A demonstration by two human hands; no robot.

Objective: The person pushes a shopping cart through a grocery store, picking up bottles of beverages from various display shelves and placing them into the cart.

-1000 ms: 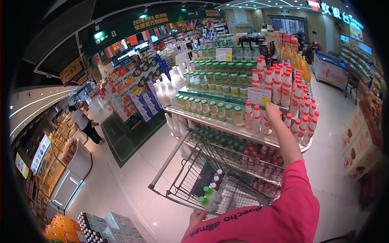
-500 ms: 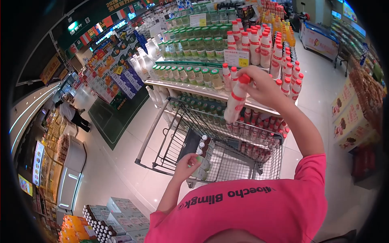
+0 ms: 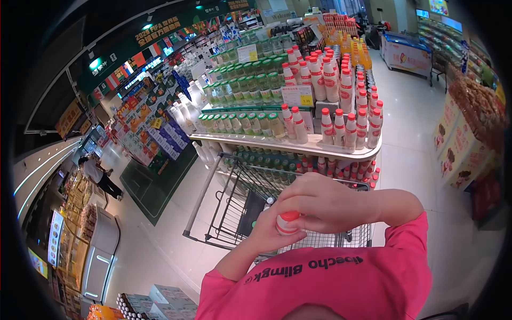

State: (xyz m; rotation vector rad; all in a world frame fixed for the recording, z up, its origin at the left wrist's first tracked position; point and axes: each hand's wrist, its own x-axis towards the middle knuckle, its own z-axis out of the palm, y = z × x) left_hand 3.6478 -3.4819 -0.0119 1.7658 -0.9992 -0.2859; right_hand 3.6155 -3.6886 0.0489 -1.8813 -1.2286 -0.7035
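Observation:
Close to my chest, above the shopping cart (image 3: pixel 354 241), I have a bottle (image 3: pixel 288 216) with a red cap and a pale body. My left hand (image 3: pixel 269 232) is wrapped round its side. Over the top, my right hand (image 3: pixel 330 202) curls its fingers beside the cap, closed on the bottle. Most of the bottle's body is hidden by both hands. Beyond the cart, similar red-capped bottles (image 3: pixel 345 89) stand on the display shelf (image 3: pixel 330 151). Behind my hands, a dark child-seat panel (image 3: pixel 250 209) shows in the cart.
Green-capped bottles (image 3: pixel 250 124) fill the shelf's left part, with a price sign (image 3: pixel 297 96) by the red-capped ones. A person (image 3: pixel 98 177) stands at the left near a counter (image 3: pixel 101 256). Stacked cartons (image 3: pixel 172 298) are at the lower left, and a chest freezer (image 3: pixel 406 52) is at the far right.
My right hand has brought the bottle down and in from in front of the shelf. My left hand has risen from the cart and taken hold of it too. The view has shifted slightly.

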